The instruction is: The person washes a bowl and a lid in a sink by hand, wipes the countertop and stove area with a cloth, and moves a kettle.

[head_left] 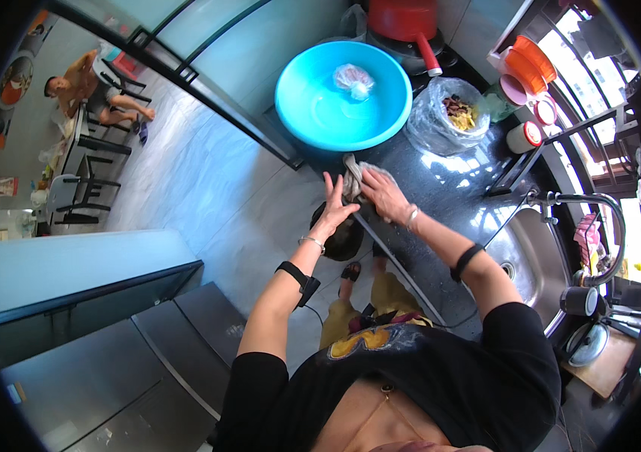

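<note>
My right hand lies on a crumpled, greyish patterned cloth at the edge of the black stone countertop; its fingers press or grip the cloth, I cannot tell which. Just left of it, my left hand is held with the fingers spread, over the counter's front edge and close to the cloth, with nothing seen in it. Beyond both hands stands a large light-blue plastic basin with a knotted clear plastic bag in it. A dark round container shows below my left hand, partly hidden.
Right of the basin are a plastic bag of food scraps, a red pot and lidded jars. A steel sink with a curved faucet lies to the right. A glass partition stands left; beyond it a person sits.
</note>
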A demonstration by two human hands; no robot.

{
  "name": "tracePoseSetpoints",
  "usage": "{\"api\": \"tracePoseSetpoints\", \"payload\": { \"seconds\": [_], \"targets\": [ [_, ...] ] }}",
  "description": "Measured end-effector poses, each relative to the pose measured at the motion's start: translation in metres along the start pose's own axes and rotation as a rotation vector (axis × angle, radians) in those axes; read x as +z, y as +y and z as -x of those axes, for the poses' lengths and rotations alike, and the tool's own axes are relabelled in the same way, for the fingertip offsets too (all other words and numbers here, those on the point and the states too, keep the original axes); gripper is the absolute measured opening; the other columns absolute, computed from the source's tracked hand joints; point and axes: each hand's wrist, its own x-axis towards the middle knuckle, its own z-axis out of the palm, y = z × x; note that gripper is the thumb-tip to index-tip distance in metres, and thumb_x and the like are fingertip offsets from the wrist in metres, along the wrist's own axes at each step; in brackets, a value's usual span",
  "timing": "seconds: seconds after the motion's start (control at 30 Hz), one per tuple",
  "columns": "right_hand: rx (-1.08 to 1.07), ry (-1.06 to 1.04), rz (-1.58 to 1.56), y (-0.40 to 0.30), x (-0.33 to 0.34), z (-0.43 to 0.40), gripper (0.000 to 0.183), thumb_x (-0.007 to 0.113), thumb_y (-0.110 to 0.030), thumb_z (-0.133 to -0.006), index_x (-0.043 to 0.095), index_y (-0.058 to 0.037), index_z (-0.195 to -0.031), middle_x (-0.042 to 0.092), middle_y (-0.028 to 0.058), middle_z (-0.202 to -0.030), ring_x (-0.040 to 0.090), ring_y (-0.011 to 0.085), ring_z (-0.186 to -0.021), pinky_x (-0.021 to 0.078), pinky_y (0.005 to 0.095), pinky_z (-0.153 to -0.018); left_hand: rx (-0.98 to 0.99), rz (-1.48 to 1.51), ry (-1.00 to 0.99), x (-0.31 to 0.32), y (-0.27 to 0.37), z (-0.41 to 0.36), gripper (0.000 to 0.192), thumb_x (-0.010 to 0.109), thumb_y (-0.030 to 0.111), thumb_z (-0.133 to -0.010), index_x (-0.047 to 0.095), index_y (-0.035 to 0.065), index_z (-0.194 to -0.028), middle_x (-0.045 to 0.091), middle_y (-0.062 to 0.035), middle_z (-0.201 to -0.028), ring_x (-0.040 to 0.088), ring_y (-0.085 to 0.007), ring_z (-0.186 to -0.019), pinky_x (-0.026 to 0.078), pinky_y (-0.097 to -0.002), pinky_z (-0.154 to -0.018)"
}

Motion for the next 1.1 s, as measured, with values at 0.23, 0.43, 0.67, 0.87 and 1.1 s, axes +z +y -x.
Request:
{"api": "tracePoseSetpoints", "payload": {
  "seconds": [0.23, 0.43, 0.67, 0.87, 1.1],
  "targets": [
    [-0.311, -0.077, -0.073, 0.010, 0.014, -0.078, 0.051, 0.054, -0.004, -0.066, 0.049, -0.0134, -0.116, 0.038, 0.0108, -0.127, 0.034, 0.0294, -0.121, 0.0303, 0.0374, -0.097, -0.160, 0.400, 0.096, -0.024, -0.029, 0.077, 0.077, 0.055, 0.001, -0.077, 0.013, 0.0145, -0.139, 0.018, -0.0114, -0.142, 0.050, -0.0204, -0.110, 0.042, -0.0319, -0.087],
    [-0.384, -0.346, -0.438, 0.000, -0.021, 0.066, 0.043, 0.056, -0.005, -0.062, 0.060, -0.0180, -0.102, 0.038, 0.0122, -0.131, 0.032, 0.0274, -0.124, 0.0198, 0.0500, -0.099, -0.393, 0.122, 0.048, -0.077, -0.094, 0.144, 0.067, 0.058, 0.005, -0.077, 0.025, 0.0116, -0.136, 0.034, -0.0147, -0.134, 0.055, -0.0170, -0.098, 0.045, -0.0296, -0.081],
    [0.064, -0.335, -0.462, -0.079, -0.070, 0.340, 0.027, 0.063, -0.010, -0.060, 0.059, -0.0124, -0.087, 0.041, 0.0101, -0.126, 0.033, 0.0303, -0.122, 0.0242, 0.0540, -0.097, -0.118, -0.731, 0.046, -0.170, -0.281, 0.280, 0.061, 0.058, 0.008, -0.072, 0.035, 0.0062, -0.129, 0.056, -0.0159, -0.108, 0.061, -0.0229, -0.076, 0.049, -0.0311, -0.065],
    [0.773, 0.053, -0.394, -0.138, -0.060, 0.441, 0.032, 0.053, 0.006, -0.063, 0.056, -0.0043, -0.093, 0.048, 0.0130, -0.099, 0.047, 0.0321, -0.092, 0.0399, 0.0373, -0.080, -0.949, -0.201, -0.012, -0.129, -0.220, 0.275, 0.058, 0.053, 0.010, -0.074, 0.035, 0.0107, -0.129, 0.055, -0.0046, -0.086, 0.052, -0.0148, -0.071, 0.043, -0.0349, -0.059],
    [1.118, 0.780, -1.160, -0.097, -0.062, 0.262, 0.042, 0.054, -0.014, -0.081, 0.042, -0.0017, -0.120, 0.053, 0.0131, -0.112, 0.051, 0.0216, -0.104, 0.0396, 0.0326, -0.089, -0.679, -0.202, -0.092, -0.129, -0.185, 0.217, 0.053, 0.050, 0.013, -0.078, 0.035, 0.0125, -0.129, 0.055, -0.0018, -0.089, 0.053, -0.0138, -0.077, 0.043, -0.0351, -0.064]
  ]
}}
